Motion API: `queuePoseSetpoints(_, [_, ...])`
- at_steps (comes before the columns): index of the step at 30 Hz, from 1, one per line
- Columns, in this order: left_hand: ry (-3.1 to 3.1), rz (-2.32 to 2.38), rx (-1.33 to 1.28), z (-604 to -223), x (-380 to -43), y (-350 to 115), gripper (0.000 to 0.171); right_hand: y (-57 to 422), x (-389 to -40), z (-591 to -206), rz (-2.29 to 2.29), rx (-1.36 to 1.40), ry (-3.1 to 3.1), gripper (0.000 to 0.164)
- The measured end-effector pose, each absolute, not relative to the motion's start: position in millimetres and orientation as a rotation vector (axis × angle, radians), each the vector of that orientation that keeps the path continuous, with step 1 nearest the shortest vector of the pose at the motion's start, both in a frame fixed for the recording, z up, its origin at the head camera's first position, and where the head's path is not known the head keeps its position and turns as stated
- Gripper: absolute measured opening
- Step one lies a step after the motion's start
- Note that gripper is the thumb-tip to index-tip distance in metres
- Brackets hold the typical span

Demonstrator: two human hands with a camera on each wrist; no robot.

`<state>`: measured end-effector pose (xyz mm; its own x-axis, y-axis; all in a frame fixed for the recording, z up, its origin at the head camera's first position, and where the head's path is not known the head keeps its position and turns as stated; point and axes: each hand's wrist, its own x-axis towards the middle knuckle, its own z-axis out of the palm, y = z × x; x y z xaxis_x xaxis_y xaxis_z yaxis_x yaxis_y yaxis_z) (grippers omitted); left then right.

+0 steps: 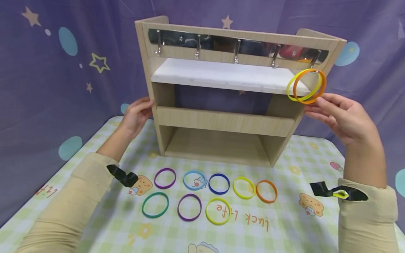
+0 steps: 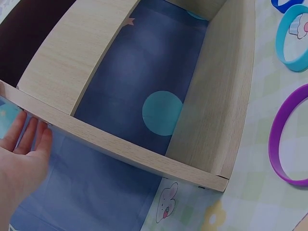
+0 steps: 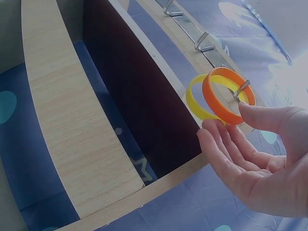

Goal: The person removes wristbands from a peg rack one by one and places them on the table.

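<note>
A light wooden rack stands on the table, with a metal hook strip along its top. From the far right hook hang an orange wristband and a yellow wristband, both round and undeformed. My right hand is just beneath them; its thumb overlaps the orange band's lower edge, and its loosely extended fingers reach toward the rack's right side panel. On the opposite side, my left hand touches the left side panel with its fingertips, the fingers fairly straight.
Several loose wristbands lie in front of the rack: purple, light blue, dark blue, yellow, orange, green, another purple and yellow-green. A checked cloth covers the table; purple curtains surround it.
</note>
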<state>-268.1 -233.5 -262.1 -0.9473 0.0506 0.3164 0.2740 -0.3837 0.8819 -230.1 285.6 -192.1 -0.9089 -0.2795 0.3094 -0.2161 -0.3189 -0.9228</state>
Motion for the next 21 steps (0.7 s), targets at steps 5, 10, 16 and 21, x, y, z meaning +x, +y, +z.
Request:
queuePoseSetpoints(5, [-1.661,-2.464,-0.440,-259,-268,-233,0.024,283,-229,-188,-2.548,-0.538,1.788,0.020])
queuePoseSetpoints(10, [-1.678,-2.462,-0.419,-259,-265,-233,0.024,281,-226,-185,-2.669,-0.459,1.722,0.016])
queuePoseSetpoints(16, [-1.686,-2.452,-0.401,-260,-265,-233,0.026,277,-222,-182,-2.875,-0.479,1.445,0.014])
queuePoseSetpoints(21, [-1.682,-2.465,-0.390,-259,-265,-233,0.028,272,-218,-179,-3.006,-0.601,1.197,0.016])
